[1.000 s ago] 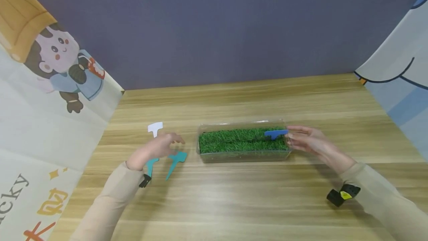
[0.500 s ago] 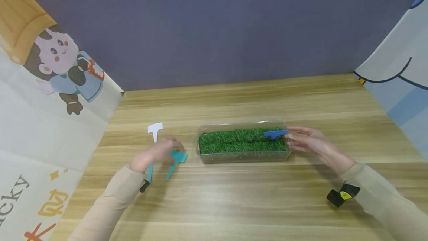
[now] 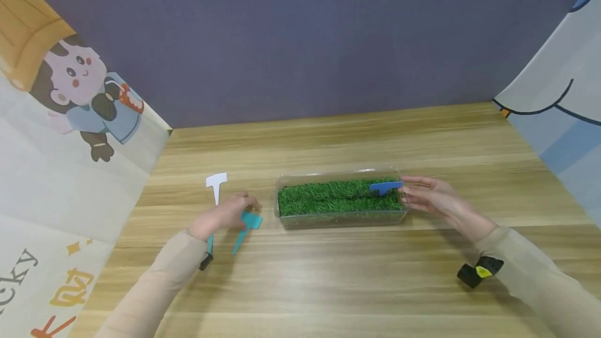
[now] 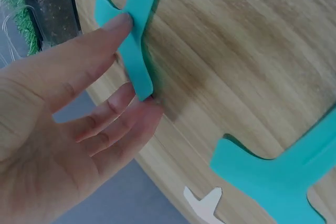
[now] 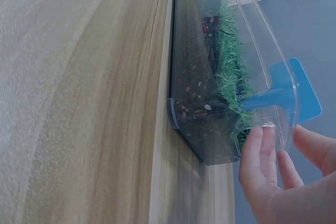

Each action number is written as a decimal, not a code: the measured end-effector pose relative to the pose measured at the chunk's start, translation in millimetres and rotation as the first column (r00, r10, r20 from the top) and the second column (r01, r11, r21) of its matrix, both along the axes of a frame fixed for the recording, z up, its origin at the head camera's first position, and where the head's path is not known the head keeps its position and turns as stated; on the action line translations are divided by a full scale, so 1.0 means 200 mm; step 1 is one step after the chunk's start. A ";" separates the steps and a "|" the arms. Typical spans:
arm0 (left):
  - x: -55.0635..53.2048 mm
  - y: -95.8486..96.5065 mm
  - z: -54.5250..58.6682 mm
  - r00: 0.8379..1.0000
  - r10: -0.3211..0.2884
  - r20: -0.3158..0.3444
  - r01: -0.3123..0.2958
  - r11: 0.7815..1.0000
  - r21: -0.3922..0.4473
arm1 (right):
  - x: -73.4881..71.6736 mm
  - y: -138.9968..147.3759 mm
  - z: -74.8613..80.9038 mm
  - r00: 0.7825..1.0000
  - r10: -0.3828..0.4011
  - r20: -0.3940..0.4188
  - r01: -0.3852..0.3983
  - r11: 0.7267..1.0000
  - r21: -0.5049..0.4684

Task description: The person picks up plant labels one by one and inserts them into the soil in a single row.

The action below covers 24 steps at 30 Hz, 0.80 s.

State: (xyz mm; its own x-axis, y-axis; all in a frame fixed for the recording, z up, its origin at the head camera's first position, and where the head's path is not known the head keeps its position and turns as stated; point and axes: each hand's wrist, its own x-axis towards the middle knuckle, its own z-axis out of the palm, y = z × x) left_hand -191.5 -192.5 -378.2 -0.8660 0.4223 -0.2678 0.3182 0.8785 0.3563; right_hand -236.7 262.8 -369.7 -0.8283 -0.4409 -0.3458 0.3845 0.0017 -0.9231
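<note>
My left hand (image 3: 226,213) is at a teal T-shaped plant label (image 3: 252,220) on the wooden table. In the left wrist view, the thumb presses on the label's neck while the other fingertips meet the edge of its head. A second teal label (image 4: 268,177) lies below that hand, partly hidden by the wrist in the head view. Beyond it lies a white plant label (image 3: 216,180). My right hand (image 3: 432,197) holds the right end of a clear rectangular planter box (image 3: 343,219), thumb and fingers around its end wall. Upright in the box stands a blue plant label (image 5: 296,90).
Green artificial grass (image 3: 328,197) fills the box along its length. Behind the wooden table (image 3: 328,286) rises a dark blue-grey partition (image 3: 328,40). Printed white panels with cartoon figures flank the table on both sides.
My left hand has come down onto the teal label, its thumb and fingers closing at the label's head. The right hand stays at the box's end.
</note>
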 end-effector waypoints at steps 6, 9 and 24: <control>0.00 0.01 0.00 1.000 0.008 -0.002 -0.008 1.000 -0.016 | -0.01 0.00 0.00 1.000 0.010 -0.004 -0.010 1.000 0.004; 0.00 0.02 0.00 0.999 0.037 0.021 -0.037 0.999 -0.022 | 0.00 0.00 0.00 1.000 0.011 0.000 -0.011 1.000 -0.001; -0.06 -0.02 0.01 0.983 0.053 0.178 -0.064 0.996 0.055 | 0.00 0.00 0.00 1.000 0.021 -0.008 -0.021 1.000 0.019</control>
State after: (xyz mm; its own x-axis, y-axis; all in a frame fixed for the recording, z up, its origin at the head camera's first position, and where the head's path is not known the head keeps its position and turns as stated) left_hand -204.2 -196.7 -375.3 -0.8309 0.3923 -0.3946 0.1944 0.8691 0.4548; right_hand -237.0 262.0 -369.8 -0.8219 -0.4513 -0.3475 0.3765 0.0274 -0.9260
